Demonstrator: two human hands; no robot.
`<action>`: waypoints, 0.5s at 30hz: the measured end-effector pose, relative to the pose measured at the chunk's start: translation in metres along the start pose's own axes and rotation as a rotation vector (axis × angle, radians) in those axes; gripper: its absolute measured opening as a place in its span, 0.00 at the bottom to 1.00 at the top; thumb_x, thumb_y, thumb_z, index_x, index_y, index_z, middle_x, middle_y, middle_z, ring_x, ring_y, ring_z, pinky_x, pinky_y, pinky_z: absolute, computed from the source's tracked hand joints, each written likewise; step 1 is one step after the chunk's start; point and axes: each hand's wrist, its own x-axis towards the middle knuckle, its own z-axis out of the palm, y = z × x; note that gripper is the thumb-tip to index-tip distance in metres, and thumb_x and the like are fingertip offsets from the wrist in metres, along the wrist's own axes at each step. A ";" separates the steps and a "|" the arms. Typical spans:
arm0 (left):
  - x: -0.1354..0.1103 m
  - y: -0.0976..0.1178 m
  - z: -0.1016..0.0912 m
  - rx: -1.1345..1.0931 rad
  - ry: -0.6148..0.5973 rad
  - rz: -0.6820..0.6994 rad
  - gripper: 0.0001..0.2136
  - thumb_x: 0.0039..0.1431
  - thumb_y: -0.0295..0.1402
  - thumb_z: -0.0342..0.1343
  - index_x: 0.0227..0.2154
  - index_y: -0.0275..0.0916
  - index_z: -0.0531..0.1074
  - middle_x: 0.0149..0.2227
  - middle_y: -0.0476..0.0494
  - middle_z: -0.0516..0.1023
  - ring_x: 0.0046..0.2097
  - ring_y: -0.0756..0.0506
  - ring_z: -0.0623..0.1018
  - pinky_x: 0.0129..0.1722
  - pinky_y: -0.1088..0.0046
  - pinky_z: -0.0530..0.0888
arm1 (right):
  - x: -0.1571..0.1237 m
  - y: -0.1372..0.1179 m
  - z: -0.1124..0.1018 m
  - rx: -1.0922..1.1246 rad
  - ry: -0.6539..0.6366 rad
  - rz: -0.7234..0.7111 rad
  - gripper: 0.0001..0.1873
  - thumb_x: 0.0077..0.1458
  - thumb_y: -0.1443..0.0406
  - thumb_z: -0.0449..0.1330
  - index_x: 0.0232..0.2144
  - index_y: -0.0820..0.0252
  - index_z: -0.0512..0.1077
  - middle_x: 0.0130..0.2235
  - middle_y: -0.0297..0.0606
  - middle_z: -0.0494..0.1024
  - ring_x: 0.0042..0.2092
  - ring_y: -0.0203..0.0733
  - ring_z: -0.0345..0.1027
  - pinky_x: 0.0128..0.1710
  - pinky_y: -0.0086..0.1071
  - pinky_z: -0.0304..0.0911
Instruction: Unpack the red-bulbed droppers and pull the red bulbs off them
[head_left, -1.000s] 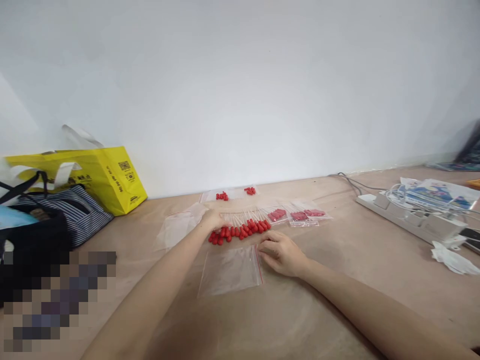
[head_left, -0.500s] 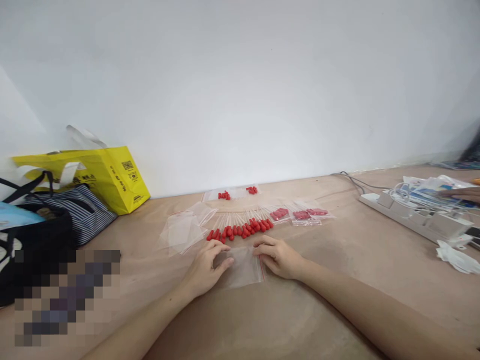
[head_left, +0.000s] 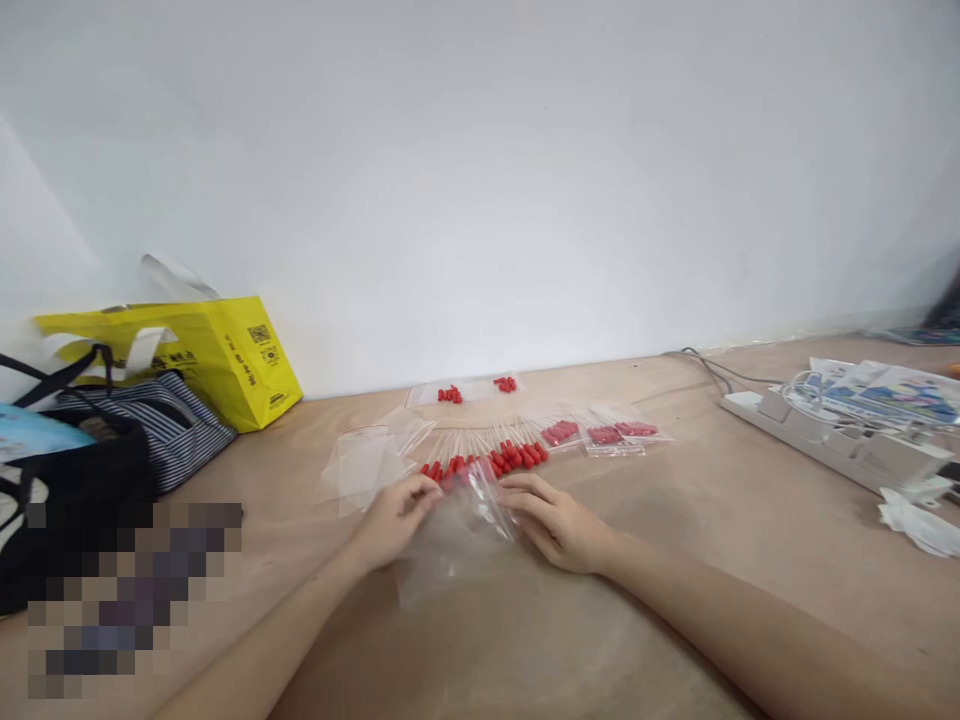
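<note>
A clear zip bag (head_left: pixel 450 560) is raised off the table at a tilt between my two hands, its upper edge crinkled and shiny. My left hand (head_left: pixel 391 518) pinches its left edge with thumb and fingers. At the right edge, my right hand (head_left: pixel 564 525) has its fingers closed on the plastic; its thumb is mostly hidden. Just beyond, thin pale sticks with red tips (head_left: pixel 517 455) lie fanned out, partly covered by the bag. Flat clear bags (head_left: pixel 364 465) are piled to the left of them. To the right lie bags of red-tipped sticks (head_left: pixel 604 435).
Farther back, more red-tipped sticks (head_left: pixel 450 395) lie on clear plastic. A yellow bag (head_left: pixel 255 370) and a striped bag (head_left: pixel 180 420) stand at left. On the right are a power strip (head_left: pixel 810 440), printed packets (head_left: pixel 885 390) and crumpled white material (head_left: pixel 919 522).
The clear bag has come up from lying flat, its edge now over some red tips. My left hand has closed on it and shifted slightly left. Another person's hand has left the packets at right.
</note>
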 end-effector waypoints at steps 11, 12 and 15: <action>0.038 -0.086 -0.076 0.292 0.604 -0.713 0.12 0.47 0.39 0.49 0.28 0.36 0.71 0.34 0.35 0.75 0.40 0.33 0.72 0.35 0.59 0.67 | 0.000 0.016 0.006 -0.108 0.085 0.171 0.18 0.45 0.76 0.51 0.40 0.59 0.64 0.47 0.45 0.61 0.46 0.41 0.61 0.42 0.36 0.63; 0.039 -0.086 -0.074 0.314 0.620 -0.730 0.13 0.46 0.39 0.50 0.31 0.36 0.71 0.38 0.33 0.74 0.43 0.31 0.70 0.37 0.57 0.65 | 0.000 0.015 0.006 -0.111 0.082 0.168 0.18 0.45 0.76 0.51 0.40 0.59 0.64 0.47 0.45 0.61 0.45 0.40 0.61 0.41 0.35 0.63; 0.034 -0.076 -0.060 0.455 0.658 -0.680 0.18 0.47 0.40 0.49 0.42 0.38 0.67 0.47 0.32 0.67 0.51 0.30 0.62 0.42 0.52 0.62 | 0.000 0.016 0.007 -0.161 0.096 0.180 0.16 0.45 0.75 0.52 0.38 0.59 0.66 0.45 0.43 0.63 0.44 0.40 0.61 0.40 0.34 0.61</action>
